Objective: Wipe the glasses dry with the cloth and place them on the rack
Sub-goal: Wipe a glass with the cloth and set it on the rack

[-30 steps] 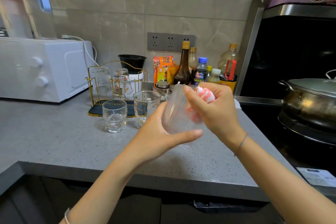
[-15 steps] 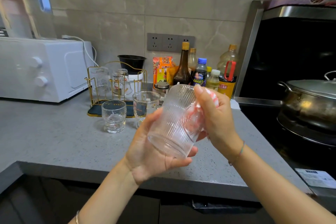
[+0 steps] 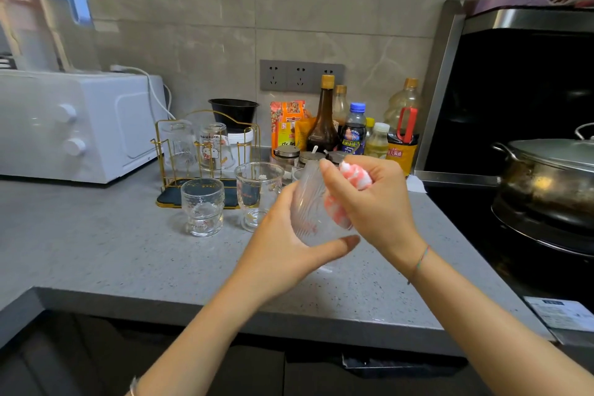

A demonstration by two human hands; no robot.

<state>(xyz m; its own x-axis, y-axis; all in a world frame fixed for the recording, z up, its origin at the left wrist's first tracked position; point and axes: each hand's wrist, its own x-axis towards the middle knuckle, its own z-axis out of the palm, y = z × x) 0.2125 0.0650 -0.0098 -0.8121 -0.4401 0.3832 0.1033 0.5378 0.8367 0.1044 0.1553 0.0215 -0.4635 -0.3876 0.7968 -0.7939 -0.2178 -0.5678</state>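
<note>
My left hand [image 3: 283, 247] grips a clear ribbed glass [image 3: 310, 209] from below, above the grey counter [image 3: 96, 254]. My right hand [image 3: 373, 202] holds a pink and white cloth [image 3: 355, 177] bunched in its fingers and pushed against the glass. Part of the cloth shows through the glass wall. Two more glasses stand on the counter: a short rounded glass [image 3: 202, 206] and a taller clear glass [image 3: 258, 190]. Behind them is the gold wire rack [image 3: 160, 145] with two glasses upside down on it, one with a cartoon print [image 3: 213, 146].
A white microwave [image 3: 80, 125] sits at the back left. Sauce bottles [image 3: 324, 116], jars and snack packets crowd the wall behind the rack. To the right a steel pot [image 3: 553, 177] rests on a black stove. The counter's front edge runs just below my wrists.
The ribbed glass has swung from tilted with its base toward me back to more upright, and the cloth hand has shifted up along its side.
</note>
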